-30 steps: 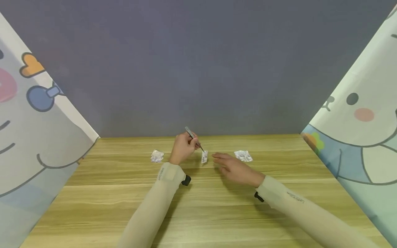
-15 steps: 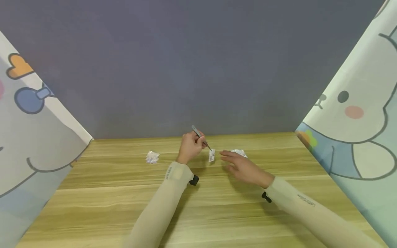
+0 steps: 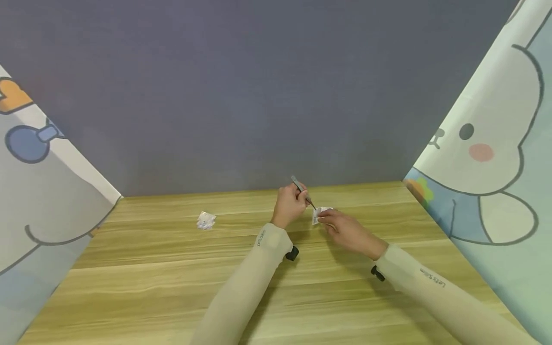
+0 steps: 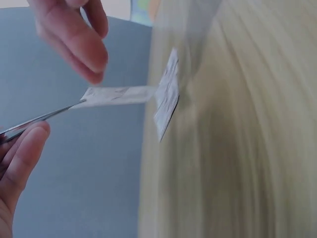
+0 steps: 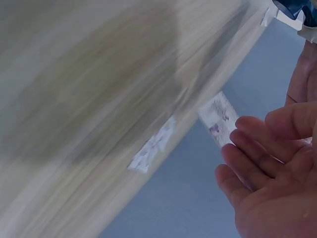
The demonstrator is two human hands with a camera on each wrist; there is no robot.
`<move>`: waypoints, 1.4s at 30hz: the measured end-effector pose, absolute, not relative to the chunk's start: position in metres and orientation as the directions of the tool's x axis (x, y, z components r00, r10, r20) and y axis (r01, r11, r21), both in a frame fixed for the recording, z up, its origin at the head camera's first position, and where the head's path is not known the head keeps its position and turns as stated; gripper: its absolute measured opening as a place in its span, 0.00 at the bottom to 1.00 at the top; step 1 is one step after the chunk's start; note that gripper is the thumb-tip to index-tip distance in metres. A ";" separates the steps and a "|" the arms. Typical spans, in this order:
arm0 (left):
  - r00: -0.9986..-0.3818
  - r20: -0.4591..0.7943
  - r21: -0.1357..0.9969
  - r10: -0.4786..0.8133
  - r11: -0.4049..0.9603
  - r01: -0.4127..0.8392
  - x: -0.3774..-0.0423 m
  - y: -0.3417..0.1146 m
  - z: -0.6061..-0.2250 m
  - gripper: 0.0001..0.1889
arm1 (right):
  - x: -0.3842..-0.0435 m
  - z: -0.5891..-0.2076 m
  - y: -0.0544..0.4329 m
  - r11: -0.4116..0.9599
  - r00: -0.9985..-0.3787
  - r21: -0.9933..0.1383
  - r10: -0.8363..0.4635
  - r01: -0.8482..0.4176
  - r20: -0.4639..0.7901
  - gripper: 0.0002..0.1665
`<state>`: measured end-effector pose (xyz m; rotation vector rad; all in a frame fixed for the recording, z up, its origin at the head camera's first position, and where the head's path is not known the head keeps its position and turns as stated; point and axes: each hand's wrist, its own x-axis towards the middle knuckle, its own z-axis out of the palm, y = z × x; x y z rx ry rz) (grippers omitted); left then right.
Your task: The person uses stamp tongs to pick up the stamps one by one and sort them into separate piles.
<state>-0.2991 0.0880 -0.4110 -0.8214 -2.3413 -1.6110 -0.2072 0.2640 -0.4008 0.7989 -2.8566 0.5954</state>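
Note:
My left hand (image 3: 290, 206) pinches slim metal tweezers (image 3: 296, 182) between thumb and fingers. At the tweezers' tips hangs a small flat white piece with a printed pattern (image 4: 116, 95), gripped by one end. Below it in the left wrist view, a small pile of similar white pieces (image 4: 167, 96) lies on the table. My right hand (image 3: 351, 235) hovers over that pile, fingers loosely extended, close beside the hanging piece. Whether its fingertips touch the piece cannot be told. In the head view the right hand partly hides the pile.
Another small pile of white printed pieces (image 3: 206, 220) lies to the left on the wood-grain table (image 3: 172, 287). A dark grey panel (image 3: 258, 96) rises at the table's back edge. Cartoon-printed sheets (image 3: 487, 143) stand along both sides.
My left hand has carried the tweezers and the white piece rightward to the right-hand pile. The right hand has shifted only slightly. The head view has turned a little to the right.

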 end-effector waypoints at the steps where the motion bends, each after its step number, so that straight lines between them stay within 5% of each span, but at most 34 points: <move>1: -0.835 0.442 0.806 0.327 0.262 0.530 -0.299 0.091 -0.412 0.07 | -0.208 -0.402 0.265 0.784 -0.853 -0.336 -0.477 -0.521 0.211 0.16; 10: -0.864 0.443 0.780 0.240 0.370 0.504 -0.297 0.112 -0.417 0.07 | -0.216 -0.417 0.264 0.787 -0.837 -0.286 -0.519 -0.547 0.176 0.16; 17: -0.897 0.371 0.763 0.239 0.472 0.442 -0.296 0.112 -0.426 0.07 | -0.224 -0.425 0.261 0.834 -0.880 -0.295 -0.470 -0.467 0.064 0.17; 29: -0.882 0.346 0.714 0.320 0.520 0.469 -0.294 0.071 -0.407 0.09 | -0.227 -0.428 0.265 0.832 -0.871 -0.277 -0.488 -0.482 0.050 0.18; 36: -0.746 0.368 0.416 0.555 0.619 0.666 -0.291 0.017 -0.404 0.07 | -0.224 -0.430 0.269 0.822 -0.859 -0.264 -0.510 -0.504 0.049 0.19; 42: -0.629 0.207 0.130 0.749 0.616 0.777 -0.284 -0.013 -0.411 0.10 | -0.222 -0.428 0.271 0.835 -0.869 -0.271 -0.495 -0.479 0.012 0.20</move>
